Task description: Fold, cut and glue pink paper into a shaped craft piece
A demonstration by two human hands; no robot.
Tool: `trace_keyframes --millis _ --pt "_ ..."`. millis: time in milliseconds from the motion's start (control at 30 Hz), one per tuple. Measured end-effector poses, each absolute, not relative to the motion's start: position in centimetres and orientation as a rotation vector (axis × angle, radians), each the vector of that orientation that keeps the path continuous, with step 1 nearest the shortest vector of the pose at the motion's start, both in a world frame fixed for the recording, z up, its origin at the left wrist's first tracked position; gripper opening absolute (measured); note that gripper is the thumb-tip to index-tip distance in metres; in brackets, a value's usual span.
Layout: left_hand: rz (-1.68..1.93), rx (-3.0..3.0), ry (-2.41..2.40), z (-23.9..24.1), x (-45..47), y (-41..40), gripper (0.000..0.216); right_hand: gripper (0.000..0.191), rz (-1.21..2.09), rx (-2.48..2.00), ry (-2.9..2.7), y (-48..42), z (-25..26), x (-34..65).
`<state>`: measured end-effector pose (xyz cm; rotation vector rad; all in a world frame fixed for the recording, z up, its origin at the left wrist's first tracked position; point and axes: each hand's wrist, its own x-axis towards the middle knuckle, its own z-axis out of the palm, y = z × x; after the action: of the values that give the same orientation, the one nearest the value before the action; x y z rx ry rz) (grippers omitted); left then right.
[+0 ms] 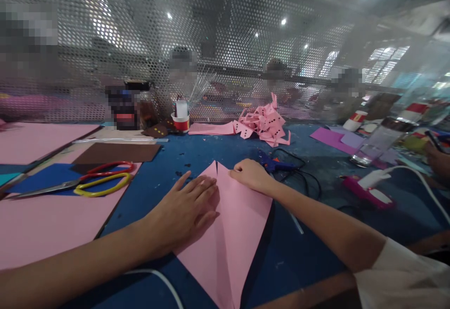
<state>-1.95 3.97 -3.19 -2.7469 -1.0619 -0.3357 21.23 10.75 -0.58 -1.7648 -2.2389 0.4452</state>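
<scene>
Left hand (188, 210): spread on our folded pink kite-shaped paper (242, 220), lower centre of the frame.
Right hand (251, 175): curled at its upper edge; we cannot tell whether pinching.
Paper: probably light, creases easily; we'd hold its outer edges.
Blue worktop (156, 182): beneath the paper.

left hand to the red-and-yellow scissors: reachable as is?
Likely yes. The scissors lie on top of the paper sheets, handles toward the left hand, and nothing visible covers them or blocks the way between. That hand rests on the folded pink paper, so it would have to lift off.
</scene>
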Motion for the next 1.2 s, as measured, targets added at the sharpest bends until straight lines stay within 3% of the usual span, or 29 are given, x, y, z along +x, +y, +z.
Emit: trace_keyframes --millis 533,800,1200 --pt "-0.354 -2.739 -1.029 -3.4 -2.0 4.2 0.052 0.037 0.465 -1.755 -2.243 10.7 -0.5 21.3" --pt "-0.371 -2.733 -1.060 -3.4 -2.2 4.1 0.053 0.047 0.501 -1.740 -2.264 10.3 -0.1 22.1" --pt "-0.339 -2.743 -1.082 -3.1 -2.1 3.8 0.048 0.038 0.416 -1.796 -2.231 9.8 -0.7 22.6"
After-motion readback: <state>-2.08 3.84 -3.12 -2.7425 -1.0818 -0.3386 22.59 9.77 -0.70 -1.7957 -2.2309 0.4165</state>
